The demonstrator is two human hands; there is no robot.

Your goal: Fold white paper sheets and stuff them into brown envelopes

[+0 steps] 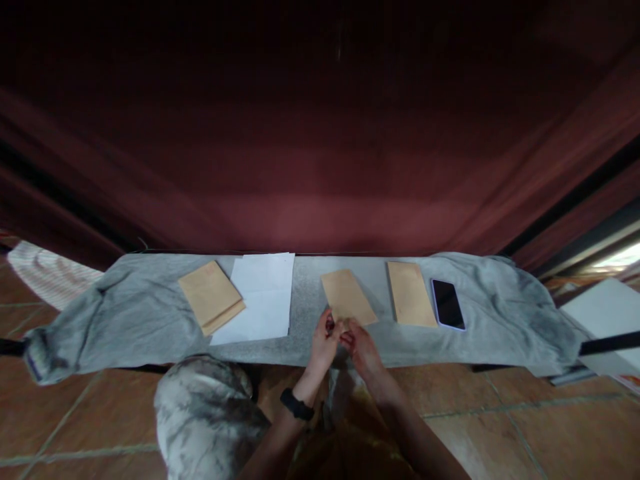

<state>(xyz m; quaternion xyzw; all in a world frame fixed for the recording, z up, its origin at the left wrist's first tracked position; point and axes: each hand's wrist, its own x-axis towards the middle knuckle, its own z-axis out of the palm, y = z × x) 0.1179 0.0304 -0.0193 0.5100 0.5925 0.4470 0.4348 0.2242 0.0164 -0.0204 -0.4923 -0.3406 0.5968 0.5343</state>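
A brown paper envelope (349,293) lies slanted on the grey cloth in front of me. My left hand (325,339), with a black band on its wrist, is closed at the envelope's near edge, fingers curled. Right beside it, my right hand (362,345) pinches at the same edge. The fingertips of both hands meet there and cover that part of the envelope. Whether a small piece is also between them, I cannot tell.
A grey cloth (150,320) covers the narrow bench. On the left, several brown envelopes (209,293) overlap white paper sheets (265,293). To the right lie a stack of brown envelopes (411,293) and a phone (448,304). A dark red panel (320,200) rises behind.
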